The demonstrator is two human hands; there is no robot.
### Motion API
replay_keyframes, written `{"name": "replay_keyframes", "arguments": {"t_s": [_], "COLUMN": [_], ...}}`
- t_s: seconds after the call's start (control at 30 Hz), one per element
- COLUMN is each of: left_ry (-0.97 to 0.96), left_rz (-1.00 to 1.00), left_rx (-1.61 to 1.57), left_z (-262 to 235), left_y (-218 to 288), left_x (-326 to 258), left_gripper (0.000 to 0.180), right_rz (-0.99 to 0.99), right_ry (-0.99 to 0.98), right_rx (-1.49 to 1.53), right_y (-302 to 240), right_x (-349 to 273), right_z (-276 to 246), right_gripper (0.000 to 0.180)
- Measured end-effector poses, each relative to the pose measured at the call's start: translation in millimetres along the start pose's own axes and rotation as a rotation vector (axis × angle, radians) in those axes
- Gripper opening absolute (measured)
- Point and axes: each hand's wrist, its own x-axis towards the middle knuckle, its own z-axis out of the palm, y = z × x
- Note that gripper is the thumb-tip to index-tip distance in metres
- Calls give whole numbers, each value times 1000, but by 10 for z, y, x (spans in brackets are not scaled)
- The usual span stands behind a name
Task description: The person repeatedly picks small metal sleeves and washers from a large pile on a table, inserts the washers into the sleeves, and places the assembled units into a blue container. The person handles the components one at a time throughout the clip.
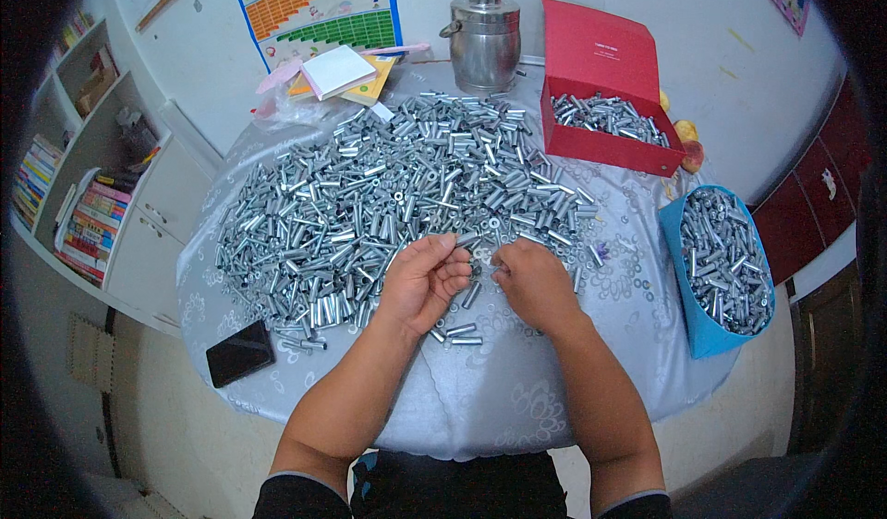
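A wide heap of silvery metal sleeves, bolts and washers [370, 195] covers the middle of the table. At its near edge my left hand [427, 283] is closed, palm turned up, with a small metal sleeve [468, 239] pinched between thumb and forefinger. My right hand [538, 286] is just to the right, back upward, its fingers curled together close to the sleeve's end. Whatever those fingers hold is hidden. A few loose sleeves [463, 334] lie on the cloth between my forearms.
A red box [610, 154] with its lid raised and a blue container [721, 341] at the right edge both hold metal parts. A black phone [240, 354] lies at the left. Behind the heap stand a steel pot [486, 43] and books [342, 71]. Washers [633, 265] lie scattered at right.
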Motion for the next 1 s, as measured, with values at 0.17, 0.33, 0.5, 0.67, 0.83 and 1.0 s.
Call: {"name": "replay_keyframes", "arguments": {"t_s": [0.17, 0.33, 0.5, 0.67, 0.83, 1.0], "left_ry": [-16, -32, -52, -51, -42, -66], "left_rz": [-10, -18, -11, -20, -33, -28], "left_rx": [64, 153, 134, 136, 115, 99], "left_z": [50, 103, 85, 91, 81, 94], "left_y": [-6, -54, -65, -68, -71, -57], "left_x": [-17, -28, -31, -35, -26, -36], "left_gripper": [15, 15, 15, 15, 16, 15], "right_rz": [216, 277, 319, 371, 373, 366], "right_ry": [243, 311, 192, 91, 48, 20], "right_rx": [683, 1122, 1196, 1395, 1577, 1572], "right_y": [-21, -121, -141, -82, -22, -41], "right_x": [34, 39, 28, 14, 1, -1], "right_z": [-69, -109, -161, -143, -97, -82], "right_gripper": [16, 16, 18, 17, 19, 18]}}
